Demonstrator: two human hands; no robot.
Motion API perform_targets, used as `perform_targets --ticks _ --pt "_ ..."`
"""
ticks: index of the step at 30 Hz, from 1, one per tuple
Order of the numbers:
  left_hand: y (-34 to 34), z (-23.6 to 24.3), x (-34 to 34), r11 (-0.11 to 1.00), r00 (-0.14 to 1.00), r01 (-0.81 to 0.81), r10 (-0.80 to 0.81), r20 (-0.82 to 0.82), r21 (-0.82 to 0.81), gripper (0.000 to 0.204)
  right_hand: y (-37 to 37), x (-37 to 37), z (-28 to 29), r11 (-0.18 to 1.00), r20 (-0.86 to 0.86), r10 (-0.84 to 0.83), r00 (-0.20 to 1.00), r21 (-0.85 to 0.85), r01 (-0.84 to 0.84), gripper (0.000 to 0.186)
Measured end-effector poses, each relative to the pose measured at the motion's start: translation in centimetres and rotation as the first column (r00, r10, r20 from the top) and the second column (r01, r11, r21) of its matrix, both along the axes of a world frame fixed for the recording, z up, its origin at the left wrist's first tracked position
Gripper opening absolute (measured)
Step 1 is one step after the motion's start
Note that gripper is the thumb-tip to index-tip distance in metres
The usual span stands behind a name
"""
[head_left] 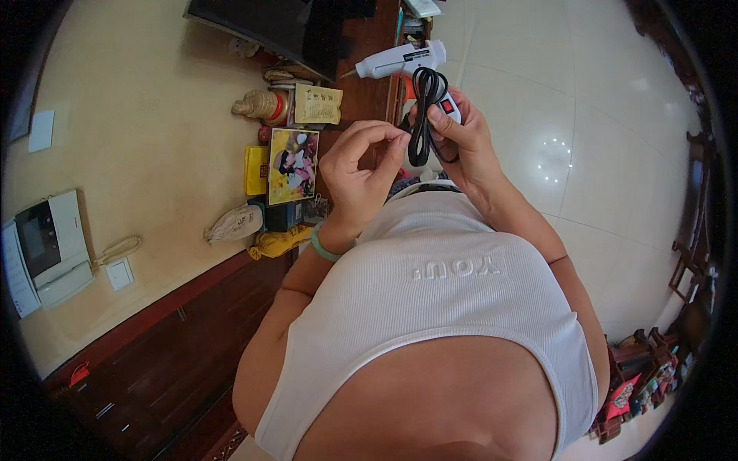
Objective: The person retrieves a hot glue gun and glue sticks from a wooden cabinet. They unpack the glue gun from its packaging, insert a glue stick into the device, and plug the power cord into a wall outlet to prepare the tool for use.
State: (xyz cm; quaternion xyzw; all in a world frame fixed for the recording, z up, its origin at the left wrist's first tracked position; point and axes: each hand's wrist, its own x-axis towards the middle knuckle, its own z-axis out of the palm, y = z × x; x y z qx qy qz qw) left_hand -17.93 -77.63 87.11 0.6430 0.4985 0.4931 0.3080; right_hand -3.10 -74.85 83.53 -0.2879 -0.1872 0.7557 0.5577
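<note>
My right hand (469, 138) grips the white handle of a glue gun (392, 60) together with its coiled black cable (420, 104). The gun has a pointed nozzle aimed left and a red switch (447, 106) on the handle. My left hand (360, 160) is just left of the coil, thumb and forefinger pinched at its edge; whatever is between the fingertips is too small to make out.
A wooden cabinet (361, 34) carries a dark screen (284, 31), a framed picture (292, 165), yellow packets (317, 104), a carved figure (257, 105) and cloth pouches (234, 223). A wall phone (50, 250) is at left, tiled floor (600, 230) and dark furniture (684, 323) at right.
</note>
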Motion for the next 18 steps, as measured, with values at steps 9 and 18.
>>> perform_targets --ticks 9,18 --pt "0.6 -0.8 -0.1 0.971 0.864 0.112 0.011 0.504 -0.213 0.013 0.1 0.0 0.0 0.999 0.034 0.037 0.999 0.021 -0.038 0.029" --pt "2.0 -1.3 -2.2 0.861 0.962 0.227 -0.127 -0.241 0.455 0.032 -0.1 -0.1 0.1 0.973 -0.063 0.191 0.980 -0.120 -0.197 0.028"
